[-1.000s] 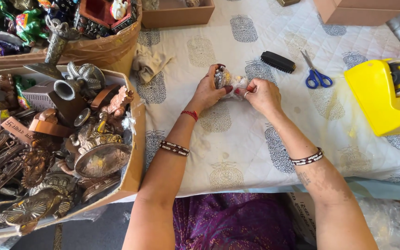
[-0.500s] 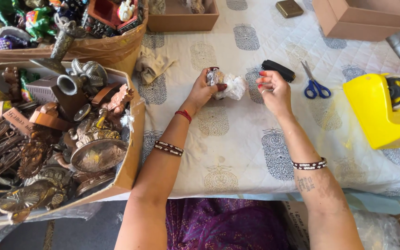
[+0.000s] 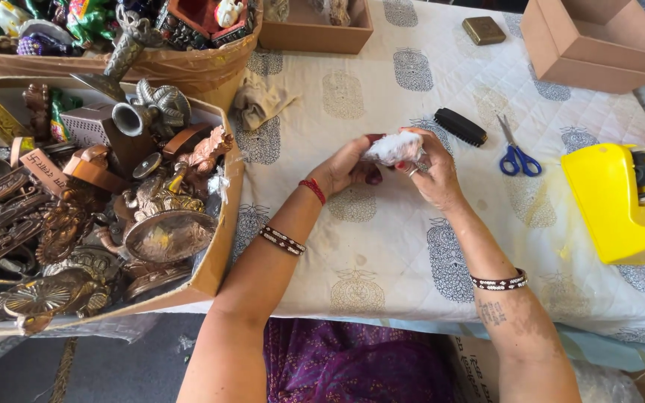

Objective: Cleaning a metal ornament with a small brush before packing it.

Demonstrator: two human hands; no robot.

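Both hands are closing around a small bundle (image 3: 393,148) of white wrapping, held just above the quilted table cover (image 3: 382,246). The left hand (image 3: 349,168) is cupping it from below, fingers curled tight; the right hand (image 3: 431,168) is pinching the wrapping down over the top. What lies inside is hidden. Doing this well likely means keeping the lower hand firm while the upper fingers are smoothing loose folds flat. Just beyond the grip a black brush (image 3: 460,127) and blue scissors (image 3: 516,153) are lying; a yellow tape dispenser (image 3: 614,201) is sitting further to the right.
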